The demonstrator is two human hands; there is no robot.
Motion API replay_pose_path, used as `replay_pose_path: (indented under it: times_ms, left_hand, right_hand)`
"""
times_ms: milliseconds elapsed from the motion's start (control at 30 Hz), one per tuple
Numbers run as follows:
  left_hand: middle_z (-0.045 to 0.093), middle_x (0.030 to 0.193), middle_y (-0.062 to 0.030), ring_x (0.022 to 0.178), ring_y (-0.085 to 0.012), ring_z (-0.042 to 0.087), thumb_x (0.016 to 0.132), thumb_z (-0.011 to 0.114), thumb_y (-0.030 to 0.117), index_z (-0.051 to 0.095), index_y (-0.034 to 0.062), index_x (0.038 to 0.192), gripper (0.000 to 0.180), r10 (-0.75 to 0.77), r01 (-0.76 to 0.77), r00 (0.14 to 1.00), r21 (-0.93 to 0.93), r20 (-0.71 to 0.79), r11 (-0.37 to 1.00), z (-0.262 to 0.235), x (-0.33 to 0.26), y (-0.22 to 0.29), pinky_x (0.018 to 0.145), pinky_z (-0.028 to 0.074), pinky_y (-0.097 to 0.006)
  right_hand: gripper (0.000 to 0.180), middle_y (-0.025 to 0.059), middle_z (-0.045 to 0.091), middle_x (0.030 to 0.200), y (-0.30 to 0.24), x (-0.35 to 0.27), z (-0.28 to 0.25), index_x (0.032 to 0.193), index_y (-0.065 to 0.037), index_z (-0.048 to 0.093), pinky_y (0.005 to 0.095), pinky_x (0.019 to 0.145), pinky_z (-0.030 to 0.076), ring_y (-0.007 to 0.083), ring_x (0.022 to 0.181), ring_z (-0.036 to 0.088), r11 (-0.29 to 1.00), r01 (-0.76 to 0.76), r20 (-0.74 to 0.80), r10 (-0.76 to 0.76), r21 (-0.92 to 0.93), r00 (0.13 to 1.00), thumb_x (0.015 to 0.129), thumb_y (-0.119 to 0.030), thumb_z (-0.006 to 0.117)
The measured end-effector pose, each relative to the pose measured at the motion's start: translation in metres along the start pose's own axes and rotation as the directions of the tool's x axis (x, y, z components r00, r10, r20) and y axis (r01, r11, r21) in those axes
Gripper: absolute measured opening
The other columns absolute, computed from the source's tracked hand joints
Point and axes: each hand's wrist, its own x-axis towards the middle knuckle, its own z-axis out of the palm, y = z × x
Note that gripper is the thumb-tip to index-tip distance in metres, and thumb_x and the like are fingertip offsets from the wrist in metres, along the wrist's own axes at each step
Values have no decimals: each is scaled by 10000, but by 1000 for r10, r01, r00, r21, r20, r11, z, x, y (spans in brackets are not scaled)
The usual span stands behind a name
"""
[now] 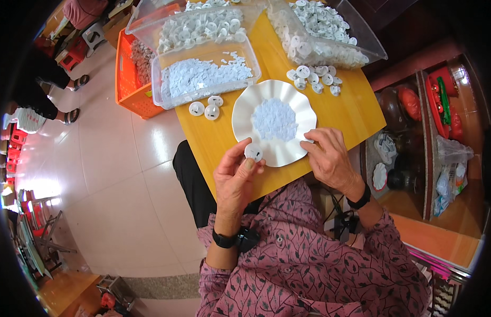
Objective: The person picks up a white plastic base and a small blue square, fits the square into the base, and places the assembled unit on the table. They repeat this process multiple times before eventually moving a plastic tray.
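Between the thumb and fingers of my left hand (234, 178) is a small round white plastic disc (252, 152) with a dark slot in its face. It is held just over the near left rim of a white scalloped plate (243, 117). A heap of tiny pale-blue flat pieces (275, 119) lies in the middle of that plate. My right hand (331, 161) is at the plate's right rim, thumb and fingertips pinched together. Whatever those fingertips may hold is too small to make out.
A clear tub (157, 87) of pale flat pieces stands behind the plate, beside an orange crate (130, 103). Bins (369, 47) of white discs sit at the back. Loose discs (313, 78) lie on the yellow table (356, 113). A shelf (427, 158) is at right; a person stands far left.
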Motion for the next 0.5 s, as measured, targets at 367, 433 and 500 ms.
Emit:
replay_pose_path:
  times_ms: [367,433,500]
  left_hand:
    - [666,1066,-115,910,-197,685,939,662,30,536,-54,1344,433,-10,10,1000,1,-15,1000,2,-2,0,803,558,-283]
    - [665,1072,-117,912,-198,686,940,662,32,535,-54,1344,431,-9,9,1000,7,-4,1000,0,-1,-1,799,560,-281]
    - [664,1077,-119,914,-198,687,941,661,34,535,-55,1343,430,-7,7,1000,14,7,1000,1,-1,-1,796,562,-278]
  right_hand:
    - [151,95,620,961,3,-8,-2,903,2,659,369,842,465,274,928,612,990,9,-112,7,143,994,760,46,679]
    - [119,100,623,970,-4,-9,-1,923,5,651,348,832,472,266,916,616,947,-114,-124,158,300,980,808,31,671]
    - [89,104,627,980,-8,-9,0,943,8,643,328,822,480,258,905,619,864,-225,-111,304,450,946,856,15,662]
